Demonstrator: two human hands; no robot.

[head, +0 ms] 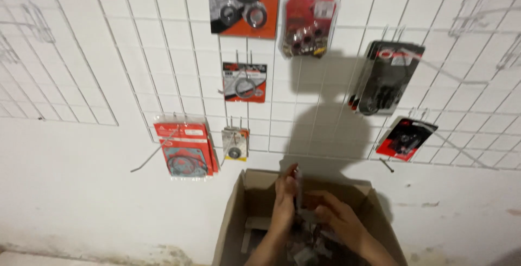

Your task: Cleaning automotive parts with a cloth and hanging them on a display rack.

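Both my hands reach into an open brown cardboard box (234,211) standing against a white wall. My left hand (284,195) is raised upright inside it, with its fingers around a thin clear packet (298,190). My right hand (336,215) lies lower to the right, fingers curled over a heap of clear plastic packets (312,247) in the box; what it grips is blurred.
A white wire grid panel (135,43) covers the wall above the box. Carded packs of rings and gaskets hang on its hooks: red packs (186,149) at lower left, a small yellow card (235,144), orange-black cards (244,2), dark packs (386,76) at right. Bare hooks stick out.
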